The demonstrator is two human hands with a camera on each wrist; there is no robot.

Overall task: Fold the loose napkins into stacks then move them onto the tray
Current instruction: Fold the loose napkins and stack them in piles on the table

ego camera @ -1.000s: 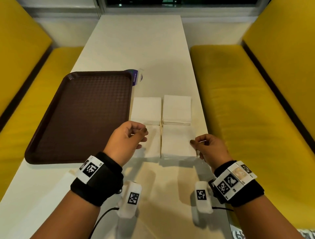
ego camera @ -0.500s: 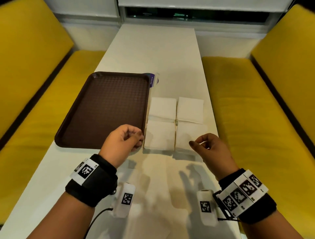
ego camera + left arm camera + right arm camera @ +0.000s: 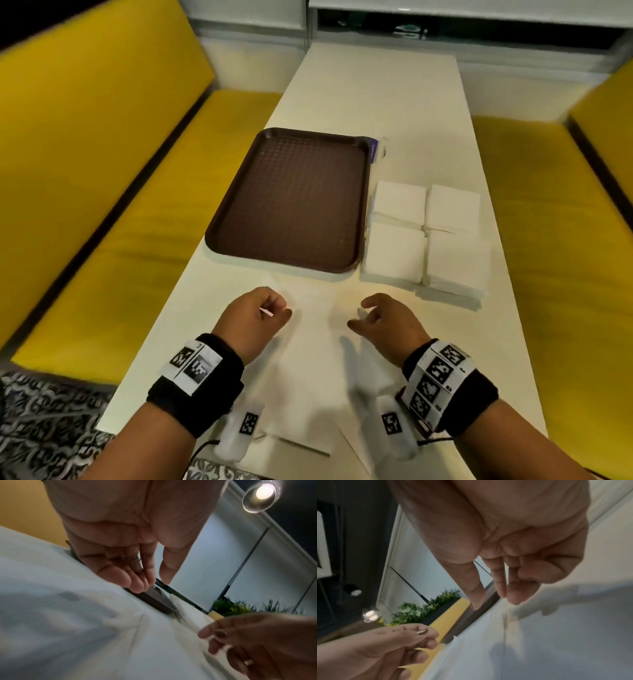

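Hands (image 3: 255, 317) (image 3: 383, 318) hang loosely curled, holding nothing. Napkins (image 3: 424, 236) lie stacked; next you lift them to the tray (image 3: 239, 202) at nine o'clock

White table (image 3: 376, 102): brown tray (image 3: 294, 198), four napkin stacks (image 3: 424, 236).

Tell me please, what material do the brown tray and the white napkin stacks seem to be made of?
The brown tray looks like moulded plastic: a fine grid texture on its floor, a smooth raised rim with rounded corners, a dull sheen. The napkin stacks look like thin matte paper tissue: their sides show many fine layered edges. Neither can be confirmed by sight alone.
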